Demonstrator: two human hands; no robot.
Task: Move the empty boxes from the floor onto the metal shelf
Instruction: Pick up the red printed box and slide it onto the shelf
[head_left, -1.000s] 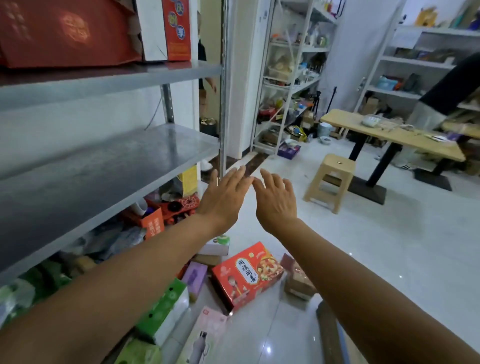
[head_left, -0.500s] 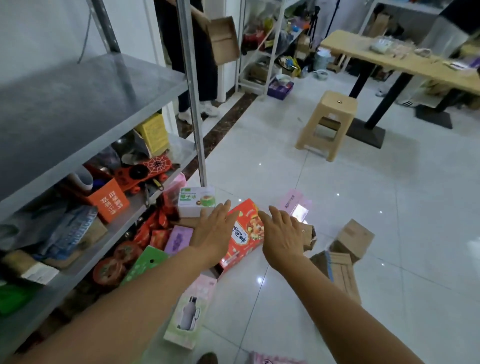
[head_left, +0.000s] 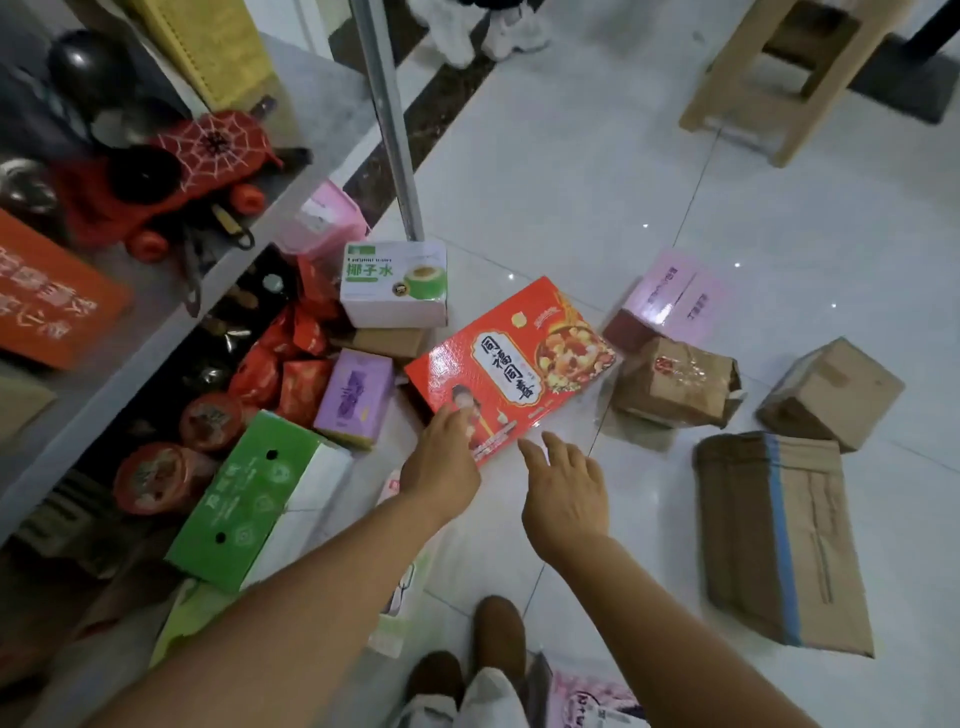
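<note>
Floor tiles are carrying the flat red gift box, lying beside the shelf post. Being empty glossy card, it is likely handling light, slick and crushable, best pinched along both long edges. Left hand is touching its near corner; right hand is hovering nearby, fingers spread, neither gripping.

Bare forearms; brown shoes; pale trousers.

Both bare forearms reach forward and down. The left hand is palm-down with fingers curled forward; the right hand is open, fingers spread, beside it.
</note>
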